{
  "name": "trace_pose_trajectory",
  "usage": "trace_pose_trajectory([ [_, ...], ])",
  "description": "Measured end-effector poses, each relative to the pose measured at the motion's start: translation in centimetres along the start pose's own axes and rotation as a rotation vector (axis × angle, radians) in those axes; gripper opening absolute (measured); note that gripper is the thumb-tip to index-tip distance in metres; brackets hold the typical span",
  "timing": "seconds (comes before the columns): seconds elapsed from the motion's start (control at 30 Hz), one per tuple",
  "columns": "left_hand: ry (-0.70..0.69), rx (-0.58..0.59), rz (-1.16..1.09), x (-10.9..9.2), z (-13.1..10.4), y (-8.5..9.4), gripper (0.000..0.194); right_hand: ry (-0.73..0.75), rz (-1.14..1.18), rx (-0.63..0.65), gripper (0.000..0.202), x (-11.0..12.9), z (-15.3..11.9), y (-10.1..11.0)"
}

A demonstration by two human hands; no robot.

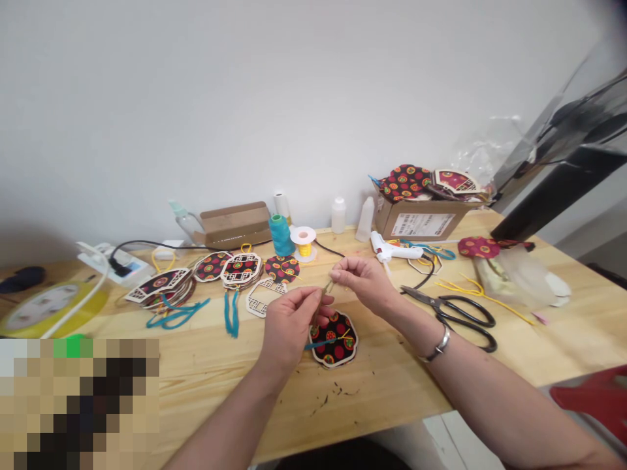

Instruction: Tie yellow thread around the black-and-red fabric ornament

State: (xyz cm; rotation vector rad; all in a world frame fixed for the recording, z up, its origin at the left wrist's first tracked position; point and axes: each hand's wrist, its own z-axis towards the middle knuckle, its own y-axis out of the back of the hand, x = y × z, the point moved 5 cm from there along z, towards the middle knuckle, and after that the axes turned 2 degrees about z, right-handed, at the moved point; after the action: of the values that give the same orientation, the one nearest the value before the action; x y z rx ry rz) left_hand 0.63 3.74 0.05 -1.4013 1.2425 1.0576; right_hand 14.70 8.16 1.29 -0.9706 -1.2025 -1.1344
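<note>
Both hands meet above the middle of the wooden table. My left hand (296, 320) is closed in a pinch on a small thing that its fingers mostly cover. My right hand (365, 282), a bracelet at its wrist, pinches a thin cord loop (330, 285) that runs toward the left fingertips. Just below the hands lies a black and red patterned ornament (332, 352) with a pale scalloped rim, a teal strand and a yellow cord on it. Behind my left hand is a pale lattice frame (257, 299), beside a patterned fabric piece (283, 267).
Black scissors (458, 307) and a white glue gun (394, 248) lie right of the hands. Teal thread (281, 236) and a yellow spool (304, 245) stand behind. Tasselled ornaments (241, 269) are at left, yellow tape (53, 310) further left. A filled cardboard box (386, 219) stands back right.
</note>
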Motion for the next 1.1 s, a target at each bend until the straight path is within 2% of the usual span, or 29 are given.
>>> trace_pose_trajectory([
  [0.27,0.017,0.065,-0.033,0.03,-0.15,-0.33,0.026,0.003,-0.034,0.024,0.027,0.05,-0.01,-0.13],
  [0.47,0.014,0.085,0.013,0.20,-0.07,-0.33,0.019,-0.016,-0.022,0.031,0.024,0.30,-0.10,-0.31],
  [0.7,-0.067,0.041,-0.039,0.06,0.17,-0.07,0.020,0.005,0.025,0.104,0.021,0.62,-0.34,-0.64],
  [0.87,-0.104,0.019,-0.112,-0.22,0.16,0.08,0.018,0.002,0.008,0.110,0.023,0.49,-0.32,-0.67],
  [1.1,-0.155,0.076,-0.120,-0.56,-0.04,-0.07,0.015,-0.007,0.005,0.085,0.020,0.38,-0.25,-0.56],
])
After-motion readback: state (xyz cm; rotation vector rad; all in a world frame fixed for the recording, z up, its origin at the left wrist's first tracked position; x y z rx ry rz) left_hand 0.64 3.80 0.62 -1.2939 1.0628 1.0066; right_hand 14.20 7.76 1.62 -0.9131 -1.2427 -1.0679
